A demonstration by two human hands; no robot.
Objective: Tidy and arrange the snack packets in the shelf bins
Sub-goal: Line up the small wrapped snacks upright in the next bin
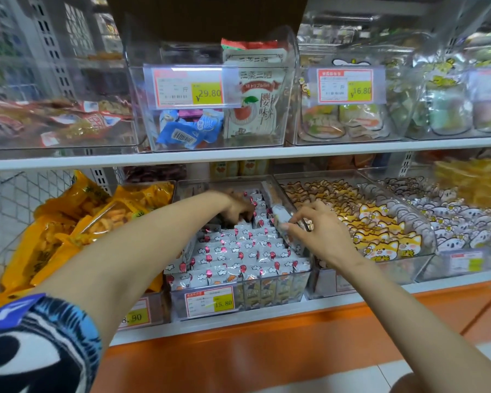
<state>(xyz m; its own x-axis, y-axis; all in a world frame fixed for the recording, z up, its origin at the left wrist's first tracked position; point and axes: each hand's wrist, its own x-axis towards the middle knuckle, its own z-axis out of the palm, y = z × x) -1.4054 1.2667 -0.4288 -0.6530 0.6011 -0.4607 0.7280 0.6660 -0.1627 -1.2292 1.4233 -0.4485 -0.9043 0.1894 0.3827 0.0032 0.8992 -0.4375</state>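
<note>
A clear bin point(210, 310) on the lower shelf holds several rows of small white packets point(238, 251) printed with red balloons. My left hand point(236, 207) reaches deep into the back of this bin, its fingers curled down among the packets. Whether it holds one I cannot tell. My right hand point(315, 231) hovers over the bin's right side and pinches a small stack of the white packets point(281, 219) between thumb and fingers.
Orange snack bags point(68, 222) fill the bin to the left. Bins of cat-shaped yellow packets point(380, 231) and koala-shaped grey packets point(451, 219) stand to the right. The upper shelf point(238, 156) carries clear bins of mixed snacks with price tags.
</note>
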